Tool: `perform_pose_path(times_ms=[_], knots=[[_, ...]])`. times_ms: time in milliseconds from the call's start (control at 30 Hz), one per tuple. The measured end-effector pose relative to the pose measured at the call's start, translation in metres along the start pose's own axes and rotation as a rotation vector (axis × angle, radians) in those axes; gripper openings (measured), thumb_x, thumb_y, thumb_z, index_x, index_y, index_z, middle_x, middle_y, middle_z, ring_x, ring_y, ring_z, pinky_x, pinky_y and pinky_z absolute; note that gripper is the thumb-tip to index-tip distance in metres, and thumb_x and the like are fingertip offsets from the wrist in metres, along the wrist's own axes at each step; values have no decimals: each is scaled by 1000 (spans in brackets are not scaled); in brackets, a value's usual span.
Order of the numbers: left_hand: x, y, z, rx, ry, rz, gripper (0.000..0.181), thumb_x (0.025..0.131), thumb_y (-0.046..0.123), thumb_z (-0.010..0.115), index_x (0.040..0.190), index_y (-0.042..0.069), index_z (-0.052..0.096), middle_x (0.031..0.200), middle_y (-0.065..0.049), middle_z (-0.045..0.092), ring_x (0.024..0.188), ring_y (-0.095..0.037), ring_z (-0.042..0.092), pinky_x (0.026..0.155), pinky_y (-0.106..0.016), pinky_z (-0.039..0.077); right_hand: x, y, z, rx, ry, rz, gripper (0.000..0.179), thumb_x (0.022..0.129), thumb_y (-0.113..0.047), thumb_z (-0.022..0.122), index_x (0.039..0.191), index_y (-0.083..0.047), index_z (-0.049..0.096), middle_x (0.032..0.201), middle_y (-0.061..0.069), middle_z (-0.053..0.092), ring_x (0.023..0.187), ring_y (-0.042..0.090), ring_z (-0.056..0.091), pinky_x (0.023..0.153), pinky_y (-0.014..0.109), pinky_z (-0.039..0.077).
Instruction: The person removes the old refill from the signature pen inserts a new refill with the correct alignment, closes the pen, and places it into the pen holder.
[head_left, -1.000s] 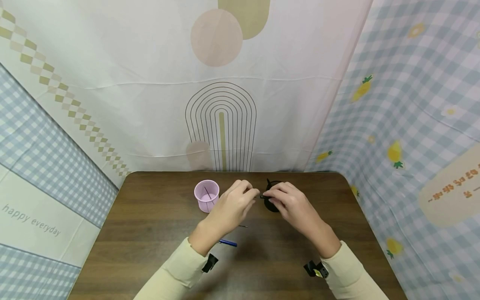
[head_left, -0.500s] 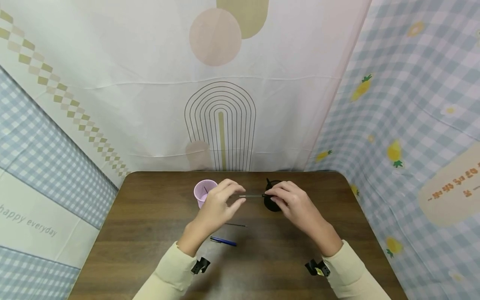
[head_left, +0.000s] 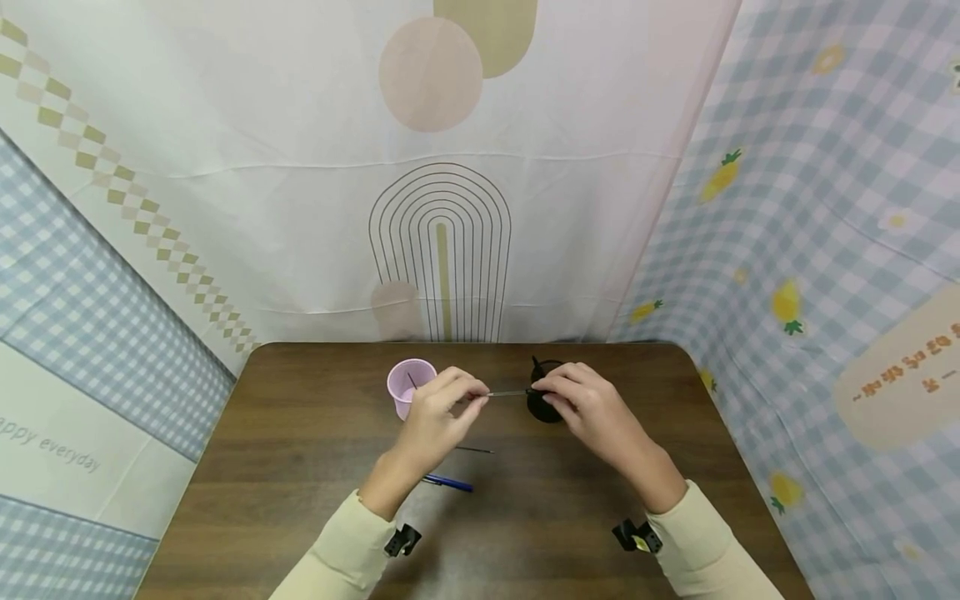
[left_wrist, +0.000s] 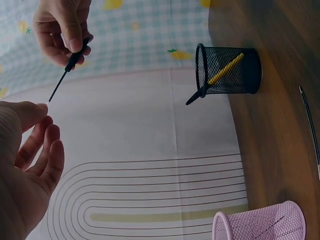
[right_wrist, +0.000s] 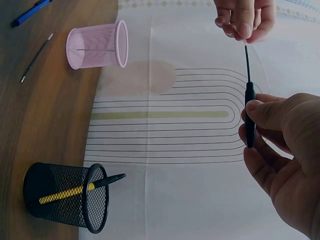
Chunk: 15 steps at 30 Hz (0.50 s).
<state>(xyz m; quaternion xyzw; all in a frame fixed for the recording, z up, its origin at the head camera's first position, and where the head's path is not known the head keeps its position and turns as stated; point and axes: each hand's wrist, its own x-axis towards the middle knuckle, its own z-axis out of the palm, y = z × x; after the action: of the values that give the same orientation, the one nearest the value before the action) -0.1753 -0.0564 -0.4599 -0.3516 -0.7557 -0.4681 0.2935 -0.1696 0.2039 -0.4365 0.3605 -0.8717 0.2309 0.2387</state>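
My right hand (head_left: 588, 410) holds a short black pen barrel (right_wrist: 250, 120) between thumb and fingers. A thin dark refill (right_wrist: 248, 65) sticks out of that barrel toward the left. At its pale far end, the thumb and index finger of my left hand (head_left: 435, 417) pinch it; the other left fingers are loosely bent. Both hands are up above the table, the right one in front of the black mesh pen cup (right_wrist: 55, 200). A yellow and black pen (right_wrist: 107, 180) leans in that cup. Behind my left hand stands the pink mesh cup (right_wrist: 95, 47), with a thin dark stick inside.
On the brown wooden table (head_left: 300, 500), a loose refill (head_left: 477, 451) and a blue pen (head_left: 456, 483) lie below my left hand, which partly covers them in the head view. A white patterned cloth (head_left: 315, 242) hangs behind the table's far edge.
My left hand has moved left, away from the right, with its fingers apart half a second ago and the refill bare. Now it pinches the refill's end. My right hand has barely moved.
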Motion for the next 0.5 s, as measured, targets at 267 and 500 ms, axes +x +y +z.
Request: perform_pose_path(times_ms=[267,500], knots=[[2,1,-1,78,-50,25,13,85,-5,77,92,6,75,89,-2,66,82,-13,65,70,-19,54,0,-1,0,0,10,-3,27,83,2,82,106,-9,77,106,3,71,97,19,67,77,33,59],[5,4,-2,185,-119,34,13,87,-3,75,93,9,76,91,0,64,85,-13,64,74,-23,55,1,-2,3,16,26,-16,29,81,5,82,105,-8,77,106,3,72,96,19,67,75,33,59]])
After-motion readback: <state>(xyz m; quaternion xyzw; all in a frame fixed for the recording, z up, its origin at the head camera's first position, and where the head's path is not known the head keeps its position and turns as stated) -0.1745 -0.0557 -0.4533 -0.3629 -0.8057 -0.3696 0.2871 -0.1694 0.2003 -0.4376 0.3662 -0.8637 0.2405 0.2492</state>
